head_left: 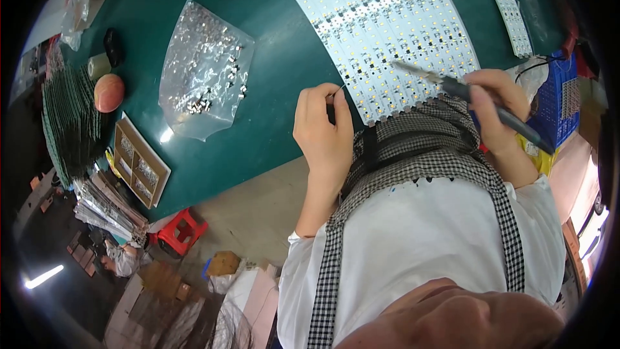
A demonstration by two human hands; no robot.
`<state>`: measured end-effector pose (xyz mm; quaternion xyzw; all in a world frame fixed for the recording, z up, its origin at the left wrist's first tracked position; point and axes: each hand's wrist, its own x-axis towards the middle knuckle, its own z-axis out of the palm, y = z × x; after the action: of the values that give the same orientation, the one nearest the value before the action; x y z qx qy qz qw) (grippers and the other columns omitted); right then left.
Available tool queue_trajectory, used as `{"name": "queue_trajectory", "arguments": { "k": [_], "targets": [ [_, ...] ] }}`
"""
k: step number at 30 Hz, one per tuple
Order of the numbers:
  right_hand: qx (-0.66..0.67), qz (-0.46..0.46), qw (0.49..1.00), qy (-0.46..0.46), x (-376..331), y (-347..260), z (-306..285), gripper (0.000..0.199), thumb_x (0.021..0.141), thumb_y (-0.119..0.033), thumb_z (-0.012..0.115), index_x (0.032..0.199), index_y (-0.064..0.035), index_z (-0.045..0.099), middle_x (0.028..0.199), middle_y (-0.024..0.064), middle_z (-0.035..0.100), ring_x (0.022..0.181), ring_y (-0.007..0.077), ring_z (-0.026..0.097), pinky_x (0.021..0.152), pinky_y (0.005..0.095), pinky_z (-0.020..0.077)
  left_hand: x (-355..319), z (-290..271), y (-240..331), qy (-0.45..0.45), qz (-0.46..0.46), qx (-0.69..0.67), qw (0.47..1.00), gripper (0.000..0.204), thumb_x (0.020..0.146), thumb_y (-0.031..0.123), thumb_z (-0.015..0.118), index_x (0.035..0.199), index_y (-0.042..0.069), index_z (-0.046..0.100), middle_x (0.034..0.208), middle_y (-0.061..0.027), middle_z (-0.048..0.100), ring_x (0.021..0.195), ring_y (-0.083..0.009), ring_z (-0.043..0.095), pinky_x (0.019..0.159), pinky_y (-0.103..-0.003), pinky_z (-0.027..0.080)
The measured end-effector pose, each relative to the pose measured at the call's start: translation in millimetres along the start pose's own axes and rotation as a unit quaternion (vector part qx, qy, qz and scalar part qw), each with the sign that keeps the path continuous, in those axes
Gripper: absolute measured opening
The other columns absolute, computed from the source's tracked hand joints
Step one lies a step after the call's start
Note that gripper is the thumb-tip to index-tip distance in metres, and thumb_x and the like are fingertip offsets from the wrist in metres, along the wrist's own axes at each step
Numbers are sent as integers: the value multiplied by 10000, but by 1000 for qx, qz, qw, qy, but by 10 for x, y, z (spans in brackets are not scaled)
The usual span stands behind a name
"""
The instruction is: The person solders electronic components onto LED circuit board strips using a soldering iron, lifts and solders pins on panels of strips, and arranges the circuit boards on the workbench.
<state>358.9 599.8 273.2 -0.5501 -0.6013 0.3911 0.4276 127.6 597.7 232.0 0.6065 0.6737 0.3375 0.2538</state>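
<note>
A white LED circuit board panel point(387, 32), made of many strips with small yellow chips and black parts, lies on the green table in front of me. My right hand point(500, 103) is closed around the black handle of a soldering iron point(420, 72); its metal tip is over the panel. My left hand point(323, 123) is at the panel's near left corner, thumb and finger pinched together. A thin dark thing shows at those fingertips, too small to name.
Left of the panel lies a clear plastic bag point(203, 71) of small metal parts. A divided cardboard tray point(139, 161), a red apple point(109, 94) and stacked green strips point(68, 123) are farther left. A narrow LED strip point(507, 10) and a blue crate point(562, 100) are on the right.
</note>
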Motion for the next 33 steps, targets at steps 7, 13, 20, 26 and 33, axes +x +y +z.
{"name": "queue_trajectory", "arguments": {
  "k": [7, 13, 20, 26, 33],
  "targets": [
    [-5, 30, 996, -86, 136, -23, 227, 78, 790, -40, 604, 834, 11, 643, 724, 61, 637, 604, 75, 557, 534, 196, 409, 32, 36, -12, 4, 54, 12, 998, 54, 777, -11, 595, 810, 22, 568, 720, -65, 514, 604, -160, 479, 524, -269, 364],
    [-14, 26, 995, -96, 155, -12, 293, 82, 787, -62, 621, 833, -1, 648, 703, 48, 630, 593, 70, 549, 521, 196, 400, 41, 47, -27, -24, 48, 4, 999, 53, 792, 2, 576, 830, 21, 543, 757, -96, 503, 668, -250, 513, 578, -337, 413],
    [-23, 28, 995, -94, 132, -20, 292, 85, 786, -69, 627, 840, -7, 648, 703, 48, 630, 599, 72, 548, 528, 203, 410, 42, 76, -35, -23, 61, 7, 998, 60, 791, -1, 571, 836, 24, 541, 761, -94, 500, 673, -252, 514, 582, -342, 418],
    [-23, 28, 995, -93, 134, -12, 328, 81, 780, -64, 631, 836, -8, 647, 713, 55, 634, 606, 82, 559, 533, 206, 415, 49, 75, -11, -27, 59, 20, 998, 63, 791, -11, 557, 842, 23, 540, 777, -99, 503, 688, -265, 522, 585, -348, 421],
    [-48, -9, 994, -96, 163, -67, 273, 69, 784, -46, 616, 830, -4, 646, 720, 67, 634, 601, 88, 558, 535, 209, 416, 56, 1, -14, -10, 58, 27, 998, 81, 787, -14, 553, 858, 25, 543, 777, -108, 502, 701, -277, 525, 598, -351, 425]
  ]
}}
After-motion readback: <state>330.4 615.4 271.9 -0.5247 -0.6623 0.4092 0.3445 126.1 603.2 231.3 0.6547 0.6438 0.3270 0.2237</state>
